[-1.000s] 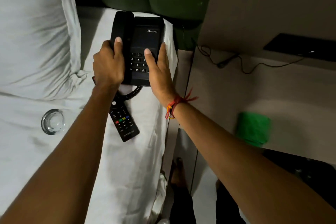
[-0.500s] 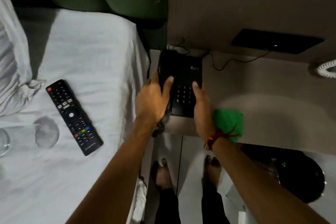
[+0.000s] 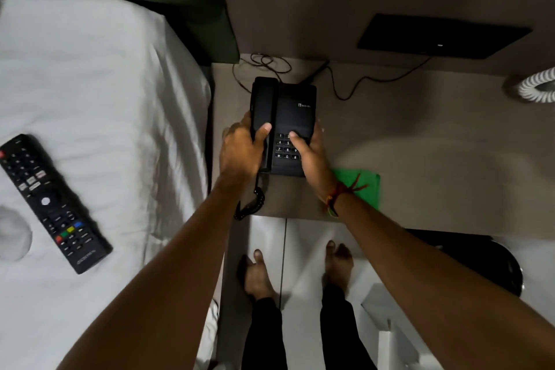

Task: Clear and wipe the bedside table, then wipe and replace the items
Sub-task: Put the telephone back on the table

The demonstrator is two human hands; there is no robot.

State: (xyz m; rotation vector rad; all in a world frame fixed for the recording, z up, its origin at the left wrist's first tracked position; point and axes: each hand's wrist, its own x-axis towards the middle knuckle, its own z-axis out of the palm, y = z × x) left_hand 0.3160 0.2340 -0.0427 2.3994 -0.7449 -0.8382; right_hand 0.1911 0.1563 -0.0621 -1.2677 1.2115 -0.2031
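Note:
A black desk telephone [image 3: 292,111] sits at the left end of the grey bedside table [image 3: 420,135], its coiled cord hanging over the front edge. My left hand [image 3: 240,153] grips its handset side, thumb on top. My right hand [image 3: 312,156] grips its right side, thumb on the keypad. A folded green cloth [image 3: 363,186] lies on the table just right of my right wrist. A black TV remote [image 3: 54,204] lies on the white bed [image 3: 105,93] to the left.
Thin black cables [image 3: 339,84] run along the table's back edge. A black panel [image 3: 441,36] is set in the wall above. A white coiled object [image 3: 537,85] sits at the far right. A dark round bin [image 3: 480,261] stands under the table. My bare feet [image 3: 258,276] stand on the floor.
Both hands carried the telephone from the bed rightward to the bedside table; since half a second ago it has gone a little further back on the table. Remote stays on the bed.

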